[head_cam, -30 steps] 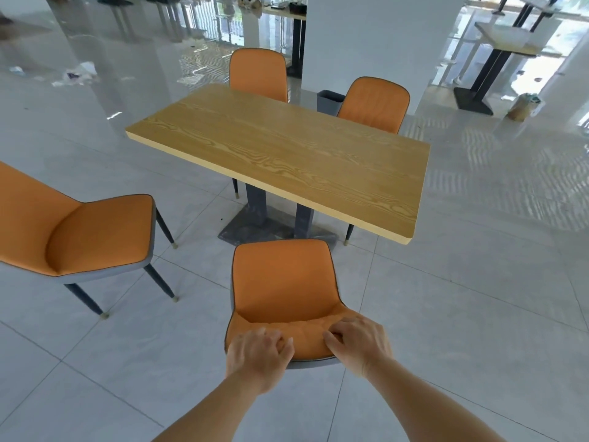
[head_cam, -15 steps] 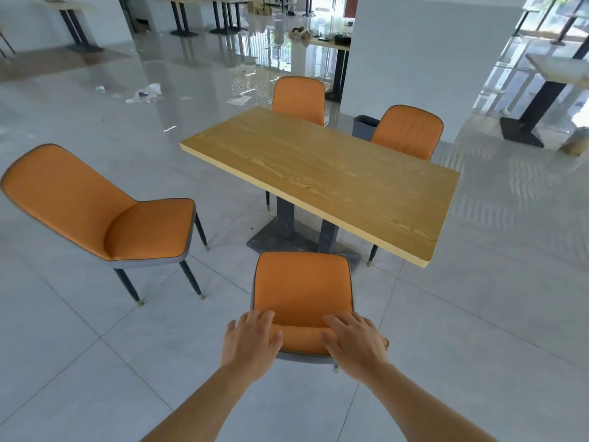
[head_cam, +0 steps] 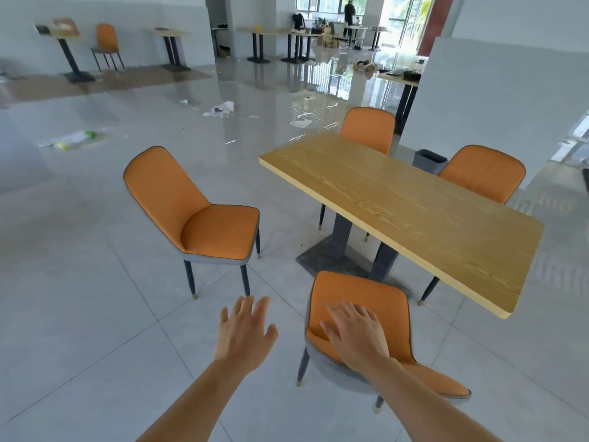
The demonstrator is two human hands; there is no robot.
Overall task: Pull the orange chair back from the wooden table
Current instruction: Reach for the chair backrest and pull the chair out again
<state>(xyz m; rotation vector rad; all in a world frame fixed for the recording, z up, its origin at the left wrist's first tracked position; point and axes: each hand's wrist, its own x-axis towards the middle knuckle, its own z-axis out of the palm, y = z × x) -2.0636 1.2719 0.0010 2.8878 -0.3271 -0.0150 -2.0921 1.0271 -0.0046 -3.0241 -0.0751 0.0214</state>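
Left hand (head_cam: 243, 334) is off the chair now, fingers spread wide over bare floor (head_cam: 95, 314), holding nothing. Half a second ago both hands were on the backrest; a second ago both were curled over its top edge. Right hand (head_cam: 357, 334) is open and flat too, in front of the backrest of the orange chair (head_cam: 360, 301); can't tell if it's touching or just hovering, but it's not gripping.

Chair stands clear of the wooden table (head_cam: 414, 202), seat out from under the near edge, legs on the tiles. Reads as pull done, release in progress.

Second orange chair (head_cam: 194, 215) to the left, also well apart from the table. Two more are tucked in at the far side. Litter on the floor further back.
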